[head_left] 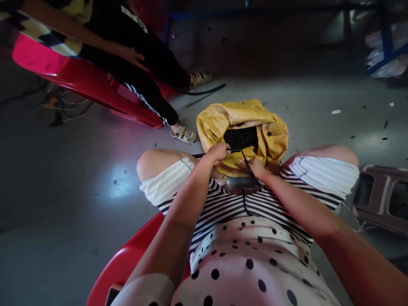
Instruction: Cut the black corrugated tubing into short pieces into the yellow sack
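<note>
Over the mouth of a yellow sack (212, 123), both my hands are closed on a thin black cord (245, 158). My left hand (219, 151) grips it at the sack's near rim, and a length of it trails out to the left past the wrist. Lower and to the right, my right hand (256, 167) pinches the part that slants down toward my lap. Between the hands the cord makes a sharp bend. Inside the sack lies a heap of small black pieces (240, 137), too dark to make out singly.
To the left, another person (127, 55) sits on a red chair (79, 83), sandals close to the sack. A black tube (207, 91) lies by one foot. A grey-brown stool (381, 191) stands right. Cables (60, 102) tangle on the floor at left. I sit on a red chair (127, 255).
</note>
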{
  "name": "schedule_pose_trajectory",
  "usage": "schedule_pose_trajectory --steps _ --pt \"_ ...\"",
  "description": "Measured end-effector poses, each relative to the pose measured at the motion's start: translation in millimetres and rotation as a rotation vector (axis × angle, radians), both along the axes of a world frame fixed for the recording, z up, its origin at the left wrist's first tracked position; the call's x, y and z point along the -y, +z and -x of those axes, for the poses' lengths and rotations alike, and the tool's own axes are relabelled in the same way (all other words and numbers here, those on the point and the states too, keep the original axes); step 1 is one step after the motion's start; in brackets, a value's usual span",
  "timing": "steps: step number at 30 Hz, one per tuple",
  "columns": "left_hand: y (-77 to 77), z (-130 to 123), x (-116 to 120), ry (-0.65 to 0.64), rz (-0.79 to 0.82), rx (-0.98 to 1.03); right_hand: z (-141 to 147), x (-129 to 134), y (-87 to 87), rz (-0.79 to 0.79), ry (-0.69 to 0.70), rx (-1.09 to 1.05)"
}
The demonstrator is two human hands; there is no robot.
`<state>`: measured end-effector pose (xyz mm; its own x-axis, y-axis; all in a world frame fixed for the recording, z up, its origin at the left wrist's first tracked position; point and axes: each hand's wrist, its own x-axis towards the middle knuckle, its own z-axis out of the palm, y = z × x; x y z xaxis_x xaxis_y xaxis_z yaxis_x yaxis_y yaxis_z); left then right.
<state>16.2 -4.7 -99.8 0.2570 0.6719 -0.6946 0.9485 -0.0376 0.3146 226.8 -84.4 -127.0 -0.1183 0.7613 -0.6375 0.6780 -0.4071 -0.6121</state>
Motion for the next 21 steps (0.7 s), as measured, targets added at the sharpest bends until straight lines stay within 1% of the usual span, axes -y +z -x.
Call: schedule_pose_trajectory --steps 3,5,9,11,14,18,21 --pt "0.3 1 -1 0.018 0.002 -0.001 -2 0 -3.6 0.008 -0.016 0.008" --pt "2.0 2 -2 0.068 -0.015 -0.017 -3 0 -5.1 0.015 -0.049 -0.017" --pt "5.9 1 -6 0.165 -0.073 -0.023 -5 2 -3.8 0.079 -0.115 -0.189" --pt "6.2 0 -6 0.16 -0.088 0.009 -4 2 -1.4 0.113 -0.098 -0.25" --pt "4.8 -5 -4 0.13 -0.103 0.064 -2 2 2.9 0.138 -0.071 -0.247" --pt "2.6 -11 0 0.087 -0.095 0.141 0 0 6.3 0.105 -0.104 -0.218" --pt "1.6 -11 1 0.074 -0.076 0.161 0 -2 6.6 0.09 -0.087 -0.169"
